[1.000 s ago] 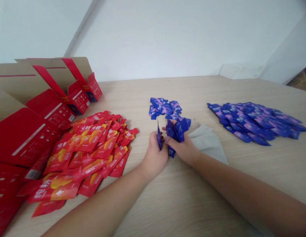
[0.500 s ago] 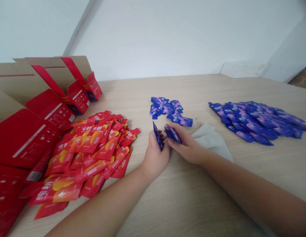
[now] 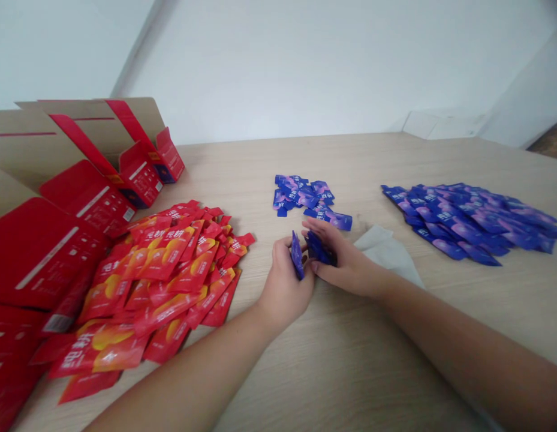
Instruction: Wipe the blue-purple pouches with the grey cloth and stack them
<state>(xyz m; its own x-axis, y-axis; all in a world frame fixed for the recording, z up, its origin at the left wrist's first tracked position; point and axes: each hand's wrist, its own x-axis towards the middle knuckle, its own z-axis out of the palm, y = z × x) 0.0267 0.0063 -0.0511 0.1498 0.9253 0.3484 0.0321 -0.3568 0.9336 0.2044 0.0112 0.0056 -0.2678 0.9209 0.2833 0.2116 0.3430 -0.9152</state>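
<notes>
My left hand is closed on a blue sachet, which stands on edge between thumb and fingers. Close beside it, my right hand grips more blue sachets; how many is hidden by the fingers. Both hands meet above the middle of the table. Just beyond them lies a small loose pile of blue and purple sachets. To the left of my left hand spreads a big heap of red and orange sachets.
Open red cartons with raised cardboard flaps line the left side. A larger pile of blue sachets lies at the right. Partly behind my right forearm is a pale sheet. A white box stands by the wall.
My hands have shifted slightly right, closer together. The blue sachets in them have turned, and the right hand's fingers now reach further around theirs. The piles look the same.
</notes>
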